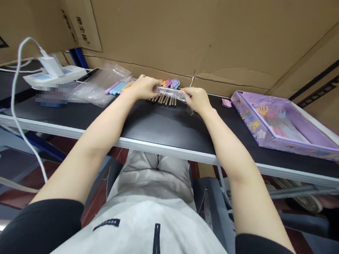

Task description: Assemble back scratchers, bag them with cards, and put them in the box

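Note:
My left hand (pixel 143 87) and my right hand (pixel 195 98) are both closed on the ends of a narrow clear plastic sleeve (pixel 171 92), held level just above the black table (pixel 164 122). Behind the sleeve lies a row of several brown pencils (pixel 167 99) topped with small coloured hand-shaped pieces (pixel 172 82). A few pastel pens (pixel 117 87) lie just left of my left hand.
A purple toy stationery box (pixel 287 124) lies open at the right, with a small pink item (pixel 226 103) beside it. Clear plastic bags (pixel 99 84), a white device (pixel 56 75) with a charger and white cable (pixel 15 91) sit at the left. Cardboard walls (pixel 195 27) stand behind.

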`<state>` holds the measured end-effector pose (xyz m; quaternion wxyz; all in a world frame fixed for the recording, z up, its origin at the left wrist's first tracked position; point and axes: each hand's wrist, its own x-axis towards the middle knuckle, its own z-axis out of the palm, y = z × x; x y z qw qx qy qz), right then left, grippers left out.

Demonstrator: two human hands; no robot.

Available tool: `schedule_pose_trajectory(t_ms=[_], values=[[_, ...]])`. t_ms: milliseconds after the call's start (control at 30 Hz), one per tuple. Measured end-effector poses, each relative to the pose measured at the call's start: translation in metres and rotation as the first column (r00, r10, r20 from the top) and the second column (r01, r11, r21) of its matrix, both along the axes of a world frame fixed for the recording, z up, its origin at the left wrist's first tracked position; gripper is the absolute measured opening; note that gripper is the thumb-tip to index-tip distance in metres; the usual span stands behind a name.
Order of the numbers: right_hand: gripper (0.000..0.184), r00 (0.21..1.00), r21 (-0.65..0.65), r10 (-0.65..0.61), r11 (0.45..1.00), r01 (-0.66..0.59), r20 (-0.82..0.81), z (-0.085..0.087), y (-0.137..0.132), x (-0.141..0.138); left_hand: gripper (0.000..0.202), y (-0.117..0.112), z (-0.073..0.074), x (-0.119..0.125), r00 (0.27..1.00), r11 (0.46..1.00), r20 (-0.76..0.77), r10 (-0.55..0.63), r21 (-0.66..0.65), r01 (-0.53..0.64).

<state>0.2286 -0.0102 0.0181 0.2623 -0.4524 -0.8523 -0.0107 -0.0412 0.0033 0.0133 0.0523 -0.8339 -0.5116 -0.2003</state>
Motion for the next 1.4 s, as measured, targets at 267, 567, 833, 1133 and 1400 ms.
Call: schedule_pose_trajectory(t_ms=[267, 567, 833, 1133, 1400], values=[[0.035, 1.0, -0.007, -0.006, 1.0, 0.006, 0.023, 0.001, -0.006, -0.005, 0.04, -0.019, 0.005, 0.021, 0.997, 0.997, -0.034, -0.071, 0.02, 0.072], [0.035, 0.996, 0.013, -0.049, 0.999, 0.049, 0.075, 0.001, -0.005, -0.006, 0.026, -0.017, 0.001, 0.035, 0.999, 0.995, -0.028, -0.021, 0.098, 0.024], [0.033, 0.932, -0.072, -0.322, 0.939, 0.337, 0.168, 0.005, 0.01, 0.018, 0.026, -0.002, -0.01, 0.015, 0.993, 0.989, -0.035, 0.108, 0.106, -0.104], [0.034, 0.841, -0.201, -0.442, 0.835, 0.513, 0.312, 0.001, 0.021, 0.031, 0.025, 0.003, -0.012, 0.011, 0.99, 0.988, -0.052, 0.128, 0.089, -0.123], [0.041, 0.765, -0.203, -0.508, 0.764, 0.613, 0.397, 0.005, 0.02, 0.034, 0.023, -0.001, -0.009, 0.014, 0.991, 0.99, -0.035, 0.13, 0.067, -0.127]])
